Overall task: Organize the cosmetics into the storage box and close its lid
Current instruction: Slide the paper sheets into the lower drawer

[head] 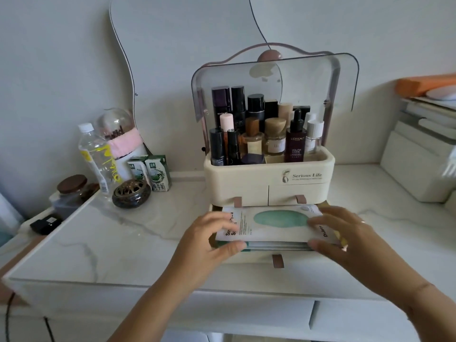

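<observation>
Head view: left hand [212, 233] and right hand [345, 230] each pinch an end of the stack of sheet-mask packets [278, 225], fingers above, thumbs at its front edge, over the pulled-out bottom drawer [249, 259] of the storage box [246, 176], clear lid [308, 80] raised.

Marble-look tabletop [123, 243], pale wall [49, 58] (wavy mirror [185, 33]).
</observation>
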Action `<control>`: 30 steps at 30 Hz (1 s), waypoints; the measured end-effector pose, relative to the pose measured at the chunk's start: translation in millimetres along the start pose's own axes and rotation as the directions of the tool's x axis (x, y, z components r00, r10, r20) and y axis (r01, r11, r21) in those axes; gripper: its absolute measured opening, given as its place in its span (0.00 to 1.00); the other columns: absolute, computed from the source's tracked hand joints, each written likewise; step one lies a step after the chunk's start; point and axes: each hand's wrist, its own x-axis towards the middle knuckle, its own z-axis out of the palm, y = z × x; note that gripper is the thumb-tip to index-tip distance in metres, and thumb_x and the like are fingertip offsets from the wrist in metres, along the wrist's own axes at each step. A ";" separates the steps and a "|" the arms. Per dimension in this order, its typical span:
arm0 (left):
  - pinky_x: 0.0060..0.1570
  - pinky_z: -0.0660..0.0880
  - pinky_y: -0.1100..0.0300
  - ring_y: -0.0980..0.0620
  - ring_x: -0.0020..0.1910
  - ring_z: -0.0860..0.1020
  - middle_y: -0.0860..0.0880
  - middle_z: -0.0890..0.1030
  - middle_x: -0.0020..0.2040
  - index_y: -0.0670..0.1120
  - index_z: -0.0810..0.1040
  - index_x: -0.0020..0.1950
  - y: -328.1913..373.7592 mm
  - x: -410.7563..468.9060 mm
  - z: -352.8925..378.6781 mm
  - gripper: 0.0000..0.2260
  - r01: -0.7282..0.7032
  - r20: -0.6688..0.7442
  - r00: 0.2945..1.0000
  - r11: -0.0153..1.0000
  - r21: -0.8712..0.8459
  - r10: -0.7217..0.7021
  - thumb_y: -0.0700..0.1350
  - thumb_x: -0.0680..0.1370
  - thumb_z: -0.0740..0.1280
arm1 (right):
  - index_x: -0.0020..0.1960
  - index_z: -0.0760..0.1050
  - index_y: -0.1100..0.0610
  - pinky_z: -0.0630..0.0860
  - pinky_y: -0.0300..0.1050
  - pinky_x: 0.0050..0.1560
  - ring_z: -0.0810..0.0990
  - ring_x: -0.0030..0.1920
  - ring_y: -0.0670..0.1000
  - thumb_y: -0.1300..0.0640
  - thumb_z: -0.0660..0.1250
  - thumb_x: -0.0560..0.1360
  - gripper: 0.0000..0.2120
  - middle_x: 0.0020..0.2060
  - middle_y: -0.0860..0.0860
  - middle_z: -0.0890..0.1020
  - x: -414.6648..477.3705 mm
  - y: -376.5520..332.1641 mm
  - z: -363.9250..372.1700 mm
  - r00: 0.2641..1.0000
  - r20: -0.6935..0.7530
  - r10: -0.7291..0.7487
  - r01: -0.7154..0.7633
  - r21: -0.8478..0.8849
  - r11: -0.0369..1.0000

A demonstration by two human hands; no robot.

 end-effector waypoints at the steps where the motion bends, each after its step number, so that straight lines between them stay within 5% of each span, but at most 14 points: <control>1: 0.60 0.68 0.68 0.64 0.59 0.73 0.62 0.77 0.57 0.54 0.82 0.50 -4.0 -3.1 3.0 0.17 0.001 -0.010 1.000 1.000 -0.008 -0.001 0.62 0.67 0.70 | 0.59 0.75 0.41 0.70 0.48 0.61 0.72 0.60 0.47 0.44 0.68 0.70 0.17 0.62 0.40 0.71 -2.2 3.5 0.6 1.000 0.023 -0.021 0.020 0.028 0.999; 8: 0.52 0.68 0.72 0.62 0.54 0.76 0.60 0.80 0.51 0.52 0.83 0.38 -13.7 1.2 21.4 0.03 0.047 -0.112 0.992 0.998 -0.033 -0.050 0.50 0.70 0.73 | 0.49 0.82 0.46 0.65 0.28 0.52 0.74 0.55 0.44 0.52 0.70 0.71 0.08 0.54 0.39 0.76 16.2 15.5 13.8 0.993 -0.102 -0.061 0.074 0.123 0.990; 10: 0.51 0.67 0.73 0.61 0.55 0.75 0.57 0.81 0.52 0.50 0.84 0.39 -13.5 -1.0 22.2 0.08 0.008 -0.109 0.994 1.000 -0.003 -0.008 0.54 0.71 0.70 | 0.49 0.82 0.46 0.67 0.33 0.55 0.74 0.54 0.44 0.49 0.68 0.72 0.08 0.54 0.38 0.76 16.5 16.9 14.2 0.991 -0.089 -0.099 0.108 0.106 0.988; 13: 0.57 0.66 0.71 0.61 0.60 0.73 0.57 0.78 0.58 0.52 0.83 0.46 -17.8 -6.2 23.3 0.11 -0.042 -0.118 0.992 0.998 0.049 0.048 0.55 0.69 0.73 | 0.53 0.80 0.46 0.62 0.52 0.69 0.69 0.62 0.41 0.39 0.62 0.69 0.18 0.60 0.39 0.73 11.0 20.7 14.8 0.988 -0.052 -0.143 0.145 0.042 0.989; 15: 0.63 0.62 0.67 0.59 0.66 0.67 0.54 0.70 0.66 0.50 0.78 0.58 -23.1 -10.5 27.9 0.23 0.033 -0.203 0.979 0.998 0.045 -0.023 0.52 0.65 0.78 | 0.59 0.77 0.46 0.57 0.57 0.72 0.65 0.68 0.47 0.38 0.65 0.65 0.25 0.67 0.44 0.69 6.5 27.3 18.7 0.983 -0.137 -0.121 0.121 -0.003 0.993; 18: 0.65 0.59 0.71 0.61 0.69 0.62 0.57 0.63 0.71 0.48 0.64 0.72 -27.5 -9.7 32.3 0.40 0.205 -0.256 0.943 0.977 -0.058 -0.213 0.50 0.64 0.78 | 0.70 0.64 0.47 0.64 0.52 0.68 0.64 0.69 0.52 0.40 0.71 0.61 0.39 0.71 0.49 0.64 5.0 32.8 26.8 0.968 -0.247 0.049 -0.008 0.165 0.986; 21: 0.63 0.63 0.63 0.57 0.69 0.65 0.52 0.64 0.74 0.49 0.56 0.76 -30.6 1.2 36.4 0.43 0.357 -0.178 0.910 0.926 -0.124 -0.375 0.52 0.67 0.76 | 0.74 0.54 0.49 0.63 0.42 0.62 0.64 0.69 0.47 0.42 0.73 0.63 0.45 0.71 0.48 0.64 17.6 37.3 39.1 0.957 -0.186 0.222 -0.140 0.376 0.916; 25: 0.62 0.65 0.62 0.53 0.67 0.69 0.51 0.68 0.72 0.50 0.54 0.77 -36.6 20.3 39.6 0.43 0.416 -0.128 0.886 0.886 -0.206 -0.446 0.50 0.69 0.76 | 0.71 0.59 0.50 0.66 0.38 0.54 0.71 0.60 0.45 0.45 0.73 0.67 0.38 0.59 0.43 0.72 41.4 42.1 45.8 0.954 -0.145 0.262 -0.180 0.422 0.889; 28: 0.65 0.69 0.51 0.50 0.66 0.73 0.50 0.72 0.69 0.51 0.56 0.77 -43.8 31.0 40.6 0.42 0.419 -0.127 0.881 0.877 -0.234 -0.455 0.49 0.69 0.76 | 0.59 0.66 0.44 0.68 0.34 0.41 0.75 0.47 0.41 0.46 0.74 0.66 0.26 0.48 0.40 0.76 52.7 42.0 45.0 0.958 -0.165 0.235 -0.144 0.430 0.891; 30: 0.66 0.69 0.49 0.49 0.66 0.73 0.49 0.72 0.69 0.49 0.55 0.77 -45.7 35.1 41.6 0.42 0.419 -0.147 0.873 0.869 -0.264 -0.466 0.47 0.70 0.76 | 0.57 0.68 0.46 0.69 0.35 0.42 0.74 0.46 0.41 0.45 0.74 0.66 0.24 0.48 0.42 0.75 57.2 43.0 46.6 0.951 -0.188 0.245 -0.149 0.416 0.897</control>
